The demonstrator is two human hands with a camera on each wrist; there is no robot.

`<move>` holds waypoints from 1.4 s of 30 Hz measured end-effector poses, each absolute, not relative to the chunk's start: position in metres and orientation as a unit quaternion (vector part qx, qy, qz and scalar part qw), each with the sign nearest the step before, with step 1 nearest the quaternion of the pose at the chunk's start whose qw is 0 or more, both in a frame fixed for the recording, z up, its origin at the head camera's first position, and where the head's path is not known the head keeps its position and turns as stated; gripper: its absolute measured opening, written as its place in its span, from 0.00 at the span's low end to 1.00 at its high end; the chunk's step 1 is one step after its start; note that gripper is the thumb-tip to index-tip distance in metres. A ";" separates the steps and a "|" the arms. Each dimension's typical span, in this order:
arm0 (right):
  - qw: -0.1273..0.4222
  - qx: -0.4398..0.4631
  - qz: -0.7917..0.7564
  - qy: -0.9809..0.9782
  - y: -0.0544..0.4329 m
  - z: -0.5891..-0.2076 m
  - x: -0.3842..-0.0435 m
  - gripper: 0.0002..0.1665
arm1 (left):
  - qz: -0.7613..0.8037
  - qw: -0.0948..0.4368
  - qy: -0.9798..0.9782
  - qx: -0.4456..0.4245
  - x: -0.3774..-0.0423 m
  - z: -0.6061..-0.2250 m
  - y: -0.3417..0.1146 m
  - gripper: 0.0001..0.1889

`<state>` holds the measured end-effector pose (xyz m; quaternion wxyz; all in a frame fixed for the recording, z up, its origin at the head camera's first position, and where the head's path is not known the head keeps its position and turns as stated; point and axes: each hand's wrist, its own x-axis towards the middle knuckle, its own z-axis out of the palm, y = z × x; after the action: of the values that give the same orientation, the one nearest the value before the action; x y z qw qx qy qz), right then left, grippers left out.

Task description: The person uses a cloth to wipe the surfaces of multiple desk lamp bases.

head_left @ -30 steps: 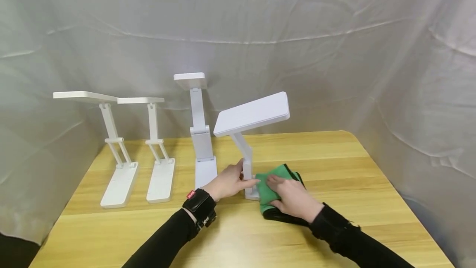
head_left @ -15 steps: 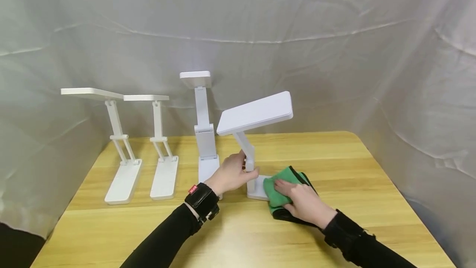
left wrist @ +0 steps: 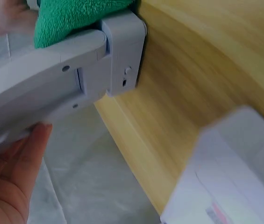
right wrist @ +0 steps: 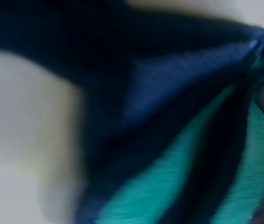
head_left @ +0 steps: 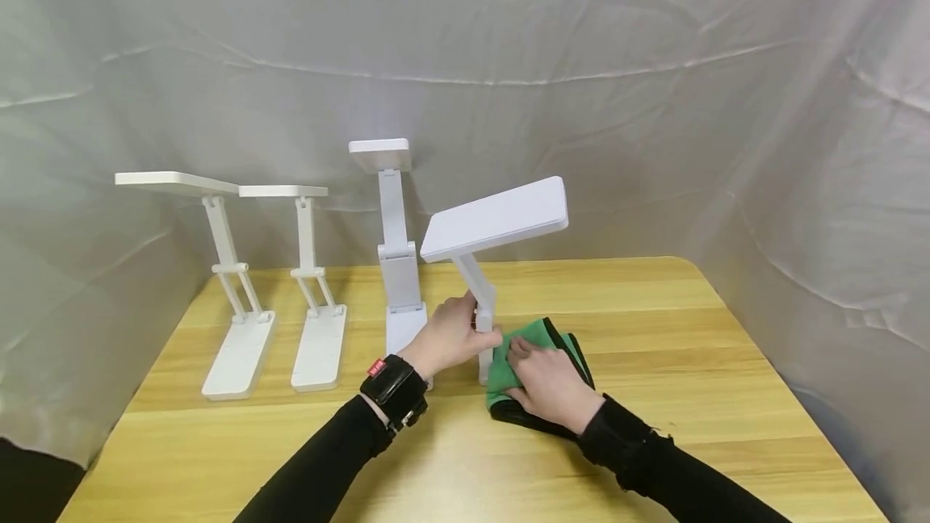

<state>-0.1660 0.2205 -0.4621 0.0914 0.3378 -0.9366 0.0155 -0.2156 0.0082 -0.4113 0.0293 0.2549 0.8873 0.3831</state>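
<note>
A white folding desk lamp (head_left: 501, 220) stands right of centre, its flat head tilted over its jointed arm. My left hand (head_left: 452, 335) grips the lower part of that arm, thumb at the front. The left wrist view shows fingers (left wrist: 31, 158) against the arm's edge. My right hand (head_left: 550, 384) holds a folded green cloth (head_left: 501, 378) with black edging over the lamp's base, which the cloth mostly hides. Close to the hinge, the green cloth (left wrist: 75, 21) shows again. Blurred folds of the cloth (right wrist: 155, 186) fill much of the right wrist view.
Three more white desk lamps stand unfolded to the left: one at far left (head_left: 240, 357), one beside it (head_left: 320, 349), and one just behind my left hand (head_left: 400, 277). All stand on a wooden table (head_left: 654, 313). A grey curtain (head_left: 465, 87) encloses the back and sides.
My right hand slid the cloth right, uncovering part of the lamp's base, then came back left over it. My left hand shifted slightly up the lamp's arm. The head view shifted slightly.
</note>
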 end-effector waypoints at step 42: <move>0.082 0.336 0.032 -0.938 0.219 -0.461 -0.163 0.32 | 0.376 0.026 0.889 0.261 -0.219 -0.412 0.005 0.16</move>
<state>-0.1628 0.2190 -0.4609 0.0817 0.3362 -0.9377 0.0321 -0.2186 0.0049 -0.4123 0.0255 0.2612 0.8887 0.3760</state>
